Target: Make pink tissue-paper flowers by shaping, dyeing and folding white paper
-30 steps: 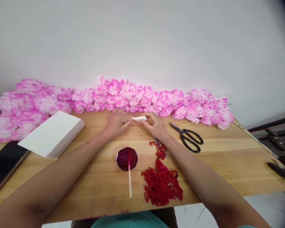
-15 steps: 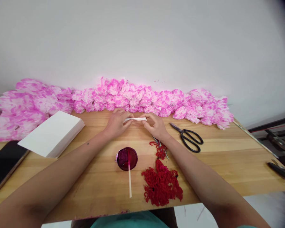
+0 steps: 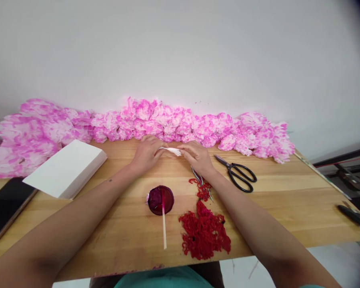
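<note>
A strip of folded white paper (image 3: 172, 151) stretches between my two hands, above the middle of the table. My left hand (image 3: 148, 153) pinches its left end, and the fingers cover that part. At the other end my right hand (image 3: 197, 157) is closed on the paper with thumb and fingertips. The paper's pleats spread a little near the right fingers. Below my hands stands a small round dish of dark red dye (image 3: 161, 200), with a wooden stick (image 3: 164, 230) leaning out of it. Tangled red yarn (image 3: 205, 232) lies close to my right forearm.
Pink and white paper flowers (image 3: 174, 122) line the wall side of the table. A stack of white paper (image 3: 66, 168) and a dark flat slab (image 3: 9, 208) lie left. Black-handled scissors (image 3: 241, 174) rest right of my right hand; metal tweezers (image 3: 195, 174) lie partly under the yarn.
The white strip has gone from a narrow, straight bundle to a slightly fanned, sloping one. My hands have shifted only a little; the things on the table are where they were.
</note>
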### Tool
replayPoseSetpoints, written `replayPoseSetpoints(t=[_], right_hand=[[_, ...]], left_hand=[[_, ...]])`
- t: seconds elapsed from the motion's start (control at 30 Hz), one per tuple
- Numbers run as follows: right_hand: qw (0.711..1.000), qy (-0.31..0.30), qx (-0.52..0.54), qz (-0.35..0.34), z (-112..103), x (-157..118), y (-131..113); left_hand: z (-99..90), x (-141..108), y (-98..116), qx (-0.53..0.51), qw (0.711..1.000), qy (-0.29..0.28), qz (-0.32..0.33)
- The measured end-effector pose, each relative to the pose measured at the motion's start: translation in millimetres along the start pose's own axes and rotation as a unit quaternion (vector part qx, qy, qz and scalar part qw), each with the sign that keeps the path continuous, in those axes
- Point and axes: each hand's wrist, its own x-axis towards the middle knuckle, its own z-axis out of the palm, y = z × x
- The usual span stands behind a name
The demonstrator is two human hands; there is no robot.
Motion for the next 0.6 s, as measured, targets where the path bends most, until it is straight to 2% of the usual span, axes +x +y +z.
replayPoseSetpoints(t=[0.3, 0.6], right_hand=[[1.000, -0.008, -0.024, -0.007, -0.6, -0.2, 3.5], [0.999, -0.023, -0.040, 0.020, -2.5, -3.1, 6.6]], left_hand=[[0.2, 0.3, 1.1, 0.007, 1.000, -0.014, 0.008], [0.8, -0.6, -0.8, 0.011, 1.000, -0.012, 0.016]])
